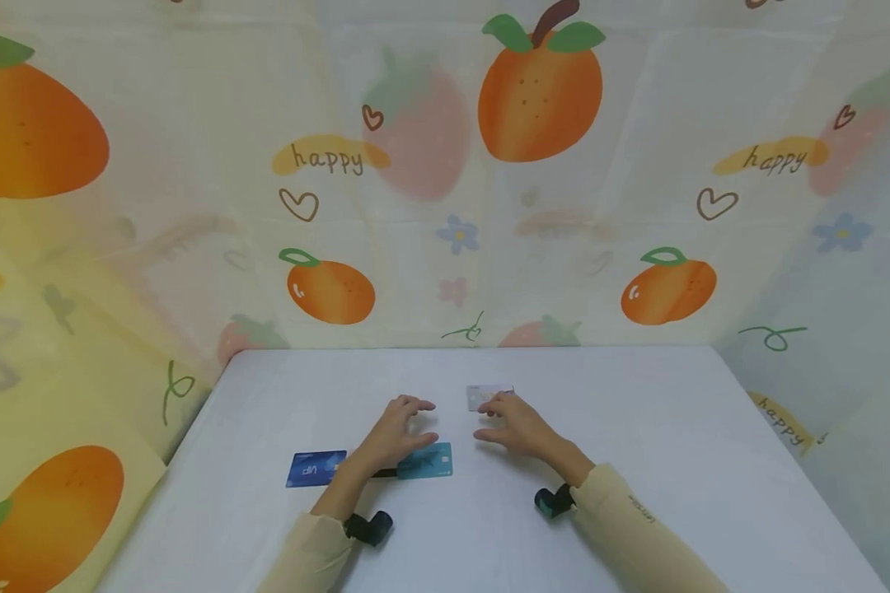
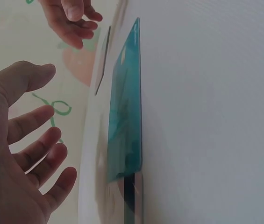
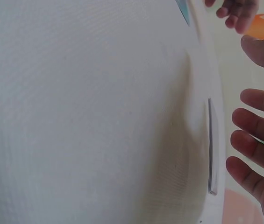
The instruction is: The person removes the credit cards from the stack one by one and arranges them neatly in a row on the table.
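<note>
My left hand [image 1: 393,435] hovers over the cards on the left, its fingers apart and holding nothing. Beneath it lies a teal card [image 1: 432,461] with a chip. In the left wrist view the teal card [image 2: 126,107] overlaps a pale card with a black stripe [image 2: 130,198], mostly hidden by my wrist in the head view. A blue VIP card [image 1: 313,469] lies to the left of that wrist. My right hand [image 1: 517,426], also spread and holding nothing, is above the table just in front of a pale printed card [image 1: 482,397], covering part of it.
A white cloth covers the table [image 1: 638,412]. Behind and beside it hangs a curtain [image 1: 415,231] printed with fruit, hearts and "happy". Dark wrist cameras sit on the left wrist [image 1: 371,528] and the right wrist [image 1: 553,501].
</note>
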Available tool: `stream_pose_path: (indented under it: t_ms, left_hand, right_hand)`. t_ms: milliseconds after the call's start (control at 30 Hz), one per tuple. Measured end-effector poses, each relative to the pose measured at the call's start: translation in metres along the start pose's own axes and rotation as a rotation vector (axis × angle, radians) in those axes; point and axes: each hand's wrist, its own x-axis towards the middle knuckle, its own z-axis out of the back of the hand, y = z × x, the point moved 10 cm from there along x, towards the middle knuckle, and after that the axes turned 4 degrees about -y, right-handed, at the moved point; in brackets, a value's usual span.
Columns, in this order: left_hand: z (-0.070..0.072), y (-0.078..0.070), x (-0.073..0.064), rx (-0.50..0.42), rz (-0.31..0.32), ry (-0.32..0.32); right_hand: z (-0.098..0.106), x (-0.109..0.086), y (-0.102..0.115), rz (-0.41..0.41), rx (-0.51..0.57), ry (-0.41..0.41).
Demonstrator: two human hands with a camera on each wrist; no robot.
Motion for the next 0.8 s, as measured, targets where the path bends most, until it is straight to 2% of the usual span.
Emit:
stream_pose_path:
  t_ms: [267,600,800]
  left_hand:
    - [-0.013,-0.009,0.008,-0.014,-0.002,0.042]
    - [-0.02,-0.015,0.015,-0.01,-0.01,0.088]
    - [-0.019,-0.014,0.02,-0.013,0.024,0.077]
  right_hand:
    - [0.007,-0.002,-0.006,-0.01,0.031,-0.019]
    - [0.013,0.0,-0.023,-0.105,0.034,-0.015]
    - [0.015,0.002,-0.028,-0.116,0.029,-0.007]
